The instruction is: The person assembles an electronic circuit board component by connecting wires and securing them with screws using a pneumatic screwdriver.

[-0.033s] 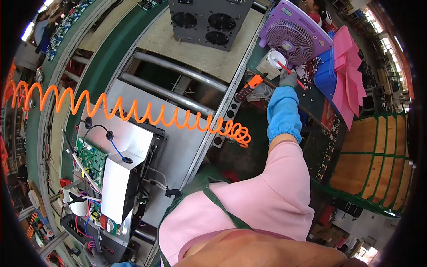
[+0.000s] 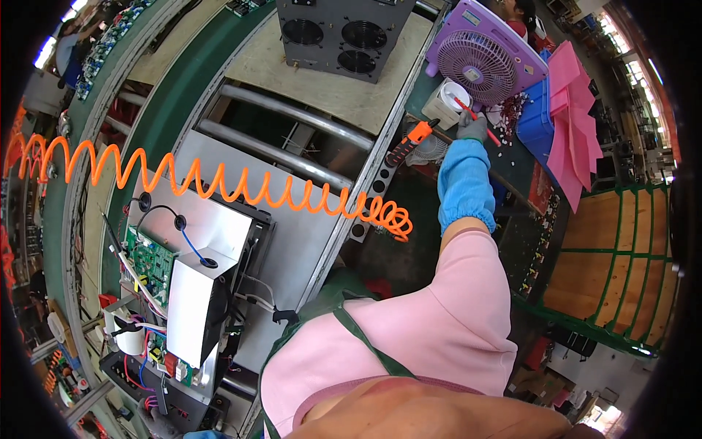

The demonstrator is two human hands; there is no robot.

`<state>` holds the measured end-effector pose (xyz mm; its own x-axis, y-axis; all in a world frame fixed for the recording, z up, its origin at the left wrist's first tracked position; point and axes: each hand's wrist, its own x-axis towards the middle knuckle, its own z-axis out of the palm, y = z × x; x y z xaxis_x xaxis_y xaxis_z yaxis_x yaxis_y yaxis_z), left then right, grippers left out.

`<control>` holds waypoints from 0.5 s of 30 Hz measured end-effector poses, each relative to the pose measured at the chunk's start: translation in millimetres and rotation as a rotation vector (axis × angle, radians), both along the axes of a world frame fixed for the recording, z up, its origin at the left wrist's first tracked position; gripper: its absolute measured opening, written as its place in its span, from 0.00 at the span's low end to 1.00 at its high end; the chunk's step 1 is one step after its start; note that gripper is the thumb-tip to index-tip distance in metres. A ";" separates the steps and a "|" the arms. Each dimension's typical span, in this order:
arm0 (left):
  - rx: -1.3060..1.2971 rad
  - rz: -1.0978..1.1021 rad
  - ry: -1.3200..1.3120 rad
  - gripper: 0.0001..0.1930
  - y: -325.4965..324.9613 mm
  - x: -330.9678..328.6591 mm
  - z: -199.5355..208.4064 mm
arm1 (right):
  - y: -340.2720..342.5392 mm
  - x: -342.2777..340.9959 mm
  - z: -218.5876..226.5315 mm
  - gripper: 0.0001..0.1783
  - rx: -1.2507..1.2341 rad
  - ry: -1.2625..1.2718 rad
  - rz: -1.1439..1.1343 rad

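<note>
My right hand [image 2: 472,128], in a grey glove with a blue sleeve cover, reaches to the far right. Its fingers are closed round a thin red stick [image 2: 465,107]. The stick's far end lies over the mouth of a white tub [image 2: 455,94]; whether it touches the inside cannot be told. At the lower left, my gloved left hand [image 2: 156,421] is beside an open electronic unit with a bent metal cover [image 2: 191,311], a green circuit board [image 2: 151,269] and several wires. Its fingers are dark and partly hidden, so their grip is unclear.
A coiled orange hose [image 2: 241,192] stretches across the unit. An orange-and-black power screwdriver [image 2: 409,143] is left of my right hand. A purple fan [image 2: 477,67], blue bin [image 2: 534,121] and pink sheets [image 2: 572,110] stand beyond. A grey case with fans [image 2: 342,36] sits on the line.
My right hand and the red stick have shifted very slightly toward the tub. The rest looks the same.
</note>
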<state>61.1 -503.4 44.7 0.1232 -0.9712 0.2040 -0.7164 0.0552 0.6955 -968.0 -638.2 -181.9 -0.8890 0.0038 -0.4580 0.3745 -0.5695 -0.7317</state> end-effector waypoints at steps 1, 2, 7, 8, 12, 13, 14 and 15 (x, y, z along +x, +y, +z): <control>-0.183 -0.363 0.068 0.13 -4.3 2.3 -1.0 | -5.5 -0.9 -4.1 0.17 -0.137 -0.017 0.016; -0.184 -0.365 0.064 0.13 -4.8 4.3 0.0 | -4.6 0.0 -8.4 0.18 -0.178 -0.056 0.028; 0.167 0.330 -0.024 0.14 -9.1 -52.6 20.7 | 17.9 4.3 -27.4 0.18 -0.224 -0.098 0.029; 0.166 0.327 -0.018 0.14 -11.0 -52.8 19.3 | 24.0 2.7 -28.6 0.18 -0.247 -0.098 0.032; 0.172 0.378 -0.045 0.14 -8.0 -45.6 18.4 | 28.8 14.6 -22.6 0.18 -0.355 -0.098 0.044; 0.172 0.397 -0.164 0.15 -11.1 -37.6 15.0 | 31.5 18.6 -18.7 0.18 -0.356 -0.095 0.050; 0.174 0.428 -0.281 0.16 -9.8 -28.4 11.2 | 31.9 20.8 -14.0 0.17 -0.362 -0.090 0.063; 0.179 0.462 -0.399 0.18 -8.5 -18.0 7.1 | 32.1 23.6 -9.0 0.16 -0.367 -0.087 0.082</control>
